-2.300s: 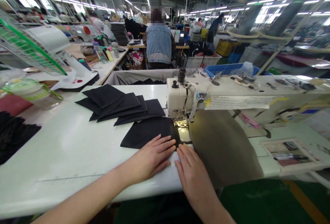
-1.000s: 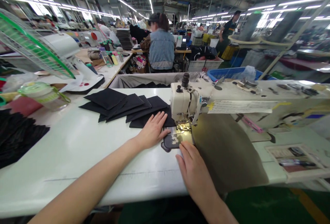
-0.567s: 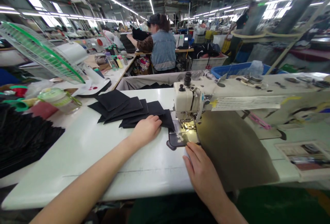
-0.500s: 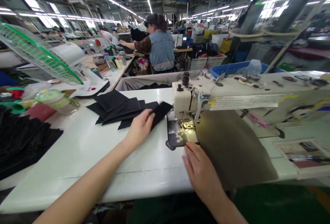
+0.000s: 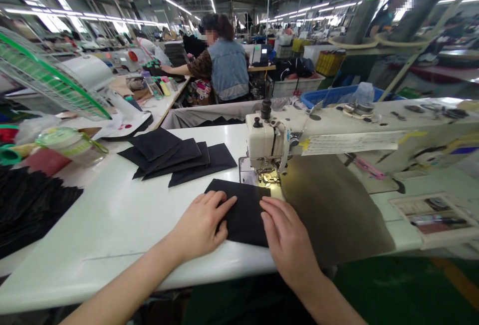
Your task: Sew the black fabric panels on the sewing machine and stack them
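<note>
Head view. Black cloth (image 5: pixel 247 210): one piece, laid flat on the desk (image 5: pixel 123 230) between the hands, the foot (image 5: pixel 268 179) of the sewing machine (image 5: pixel 261 140) just beside at 1 o'clock. Left hand (image 5: pixel 204 222): 8 o'clock of the cloth, half curled, rested on it. Right hand (image 5: pixel 290 235): 4 o'clock, slightly bent, fingertips on its right edge. Pinching by either: cannot be told. Pile (image 5: pixel 190 162) of similar pieces: 10 o'clock. Step, as judged: cloth being squared to the foot; flat, even guiding seems called for.

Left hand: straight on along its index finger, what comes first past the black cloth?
Beyond the black cloth, the left hand would probably meet the sewing machine at its lit needle area first, though depth is unclear.
</note>
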Motion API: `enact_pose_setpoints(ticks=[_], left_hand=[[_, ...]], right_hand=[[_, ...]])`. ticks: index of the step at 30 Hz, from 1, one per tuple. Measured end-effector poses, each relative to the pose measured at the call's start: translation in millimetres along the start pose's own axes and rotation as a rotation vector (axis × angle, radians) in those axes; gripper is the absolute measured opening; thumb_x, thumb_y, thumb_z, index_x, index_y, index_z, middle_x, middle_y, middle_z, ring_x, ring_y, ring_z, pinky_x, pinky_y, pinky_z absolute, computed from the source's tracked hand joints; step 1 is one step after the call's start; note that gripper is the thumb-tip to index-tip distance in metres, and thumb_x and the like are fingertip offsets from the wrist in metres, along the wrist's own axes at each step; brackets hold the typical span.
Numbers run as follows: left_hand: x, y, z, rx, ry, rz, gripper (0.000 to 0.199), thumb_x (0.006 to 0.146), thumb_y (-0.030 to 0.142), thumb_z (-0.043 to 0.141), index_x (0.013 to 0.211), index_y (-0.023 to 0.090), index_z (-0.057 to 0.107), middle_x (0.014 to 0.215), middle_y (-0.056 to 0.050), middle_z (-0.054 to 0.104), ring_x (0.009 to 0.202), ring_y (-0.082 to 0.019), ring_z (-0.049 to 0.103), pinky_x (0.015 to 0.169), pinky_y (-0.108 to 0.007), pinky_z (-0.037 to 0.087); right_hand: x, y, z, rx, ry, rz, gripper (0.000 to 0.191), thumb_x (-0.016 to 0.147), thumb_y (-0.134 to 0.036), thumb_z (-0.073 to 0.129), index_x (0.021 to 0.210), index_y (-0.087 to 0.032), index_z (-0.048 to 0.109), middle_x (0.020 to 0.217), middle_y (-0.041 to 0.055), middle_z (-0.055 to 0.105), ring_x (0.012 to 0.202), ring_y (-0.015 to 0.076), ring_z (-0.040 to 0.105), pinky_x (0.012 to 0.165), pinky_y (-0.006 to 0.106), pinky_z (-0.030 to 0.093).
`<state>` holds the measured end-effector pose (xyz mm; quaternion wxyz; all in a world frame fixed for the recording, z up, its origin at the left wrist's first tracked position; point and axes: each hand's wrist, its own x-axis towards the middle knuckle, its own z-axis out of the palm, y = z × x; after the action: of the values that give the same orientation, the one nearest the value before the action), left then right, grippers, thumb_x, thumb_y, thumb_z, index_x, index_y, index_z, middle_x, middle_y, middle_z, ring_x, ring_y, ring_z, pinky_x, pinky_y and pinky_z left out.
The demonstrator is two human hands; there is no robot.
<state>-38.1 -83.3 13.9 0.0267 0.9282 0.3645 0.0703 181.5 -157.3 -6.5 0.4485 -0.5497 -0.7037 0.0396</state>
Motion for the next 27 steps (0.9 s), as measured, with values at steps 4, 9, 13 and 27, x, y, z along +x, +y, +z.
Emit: enact_pose_setpoints(ticks=[4, 9, 13, 27], left_hand=[[-7.7, 7.6, 4.9, 0.002, 0.012, 0.05, 0.059, 0.083, 0.017, 0.052, 0.141, 0.008, 0.053, 0.151, -0.021, 0.046, 0.142, -0.039, 0.041, 0.115, -0.06, 0.038], [-10.4, 10.0, 16.1, -0.019, 0.004, -0.048, 0.059, 0.096, 0.039, 0.057, 0.146, 0.012, 0.047, 0.16, -0.02, 0.037, 0.15, -0.04, 0.029, 0.118, -0.064, 0.031], [14.7, 21.0, 17.0, -0.094, 0.003, -0.057, 0.05, 0.102, 0.043, 0.049, 0.143, 0.014, 0.05, 0.161, -0.017, 0.037, 0.152, -0.033, 0.027, 0.121, -0.057, 0.03], [54.0, 1.9, 17.7, -0.186, -0.054, 0.152, 0.054, 0.102, 0.04, 0.052, 0.152, 0.022, 0.043, 0.161, -0.012, 0.038, 0.152, -0.027, 0.03, 0.124, -0.052, 0.024]], right_hand=[[-1.1, -4.0, 18.5, -0.053, -0.157, -0.057, 0.037, 0.101, -0.023, 0.046, 0.134, -0.014, 0.06, 0.137, 0.0158, 0.064, 0.129, 0.0276, 0.059, 0.108, 0.047, 0.052], [-18.3, 22.9, 26.0, -0.169, -0.209, -0.017, 0.035, 0.098, -0.019, 0.05, 0.129, -0.011, 0.064, 0.137, 0.0182, 0.063, 0.129, 0.0314, 0.059, 0.105, 0.051, 0.053], [-22.1, 31.7, 16.1, -0.182, -0.215, -0.036, 0.035, 0.099, -0.022, 0.051, 0.129, -0.009, 0.063, 0.137, 0.0197, 0.063, 0.127, 0.0304, 0.06, 0.105, 0.05, 0.054], [-4.8, 38.2, 31.3, -0.213, -0.194, -0.068, 0.036, 0.099, -0.024, 0.05, 0.13, -0.01, 0.063, 0.136, 0.0192, 0.064, 0.128, 0.0302, 0.06, 0.105, 0.049, 0.053]])
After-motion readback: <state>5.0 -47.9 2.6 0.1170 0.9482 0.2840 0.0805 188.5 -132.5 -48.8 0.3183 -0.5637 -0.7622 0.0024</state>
